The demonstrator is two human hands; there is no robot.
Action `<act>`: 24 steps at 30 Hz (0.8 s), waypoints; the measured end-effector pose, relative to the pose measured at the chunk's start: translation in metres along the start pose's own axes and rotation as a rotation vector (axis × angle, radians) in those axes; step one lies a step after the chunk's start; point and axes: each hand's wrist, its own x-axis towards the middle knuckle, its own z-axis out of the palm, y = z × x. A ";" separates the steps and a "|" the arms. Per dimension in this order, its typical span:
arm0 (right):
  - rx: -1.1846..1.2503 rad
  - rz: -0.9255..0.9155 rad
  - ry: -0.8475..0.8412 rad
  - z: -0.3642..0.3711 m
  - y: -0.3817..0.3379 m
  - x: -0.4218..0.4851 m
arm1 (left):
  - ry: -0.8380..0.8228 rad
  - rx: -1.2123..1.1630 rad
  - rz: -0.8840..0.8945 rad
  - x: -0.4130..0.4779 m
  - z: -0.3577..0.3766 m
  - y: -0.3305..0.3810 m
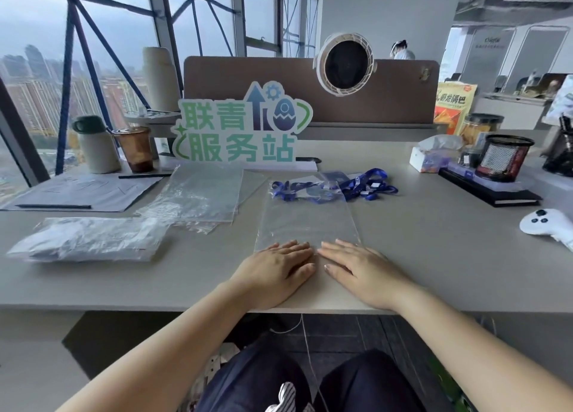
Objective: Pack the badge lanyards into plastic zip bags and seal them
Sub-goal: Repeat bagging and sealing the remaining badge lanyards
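A clear plastic zip bag (307, 219) lies flat on the grey desk (434, 256), running away from me. A blue badge lanyard (290, 190) shows through its far end. My left hand (276, 270) and my right hand (361, 269) lie flat side by side, fingers straight, on the bag's near end. More blue lanyards (370, 187) lie in a loose tangle just right of the bag's far end.
A stack of empty clear bags (201, 194) lies left of centre, and a filled plastic packet (90, 238) lies at the near left. A green sign (238, 126), cups, a tissue box (429, 157), a mesh pen holder (502, 160) and a white controller (547, 224) ring the work area.
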 end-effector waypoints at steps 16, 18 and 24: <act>-0.010 0.026 0.130 -0.001 0.004 -0.003 | 0.157 0.056 -0.071 -0.006 -0.002 -0.007; -0.003 0.018 0.147 0.000 0.007 -0.002 | 0.153 0.067 -0.132 -0.009 -0.004 -0.009; -0.023 -0.015 0.151 0.003 0.007 -0.002 | 0.111 0.053 -0.220 -0.019 -0.004 -0.011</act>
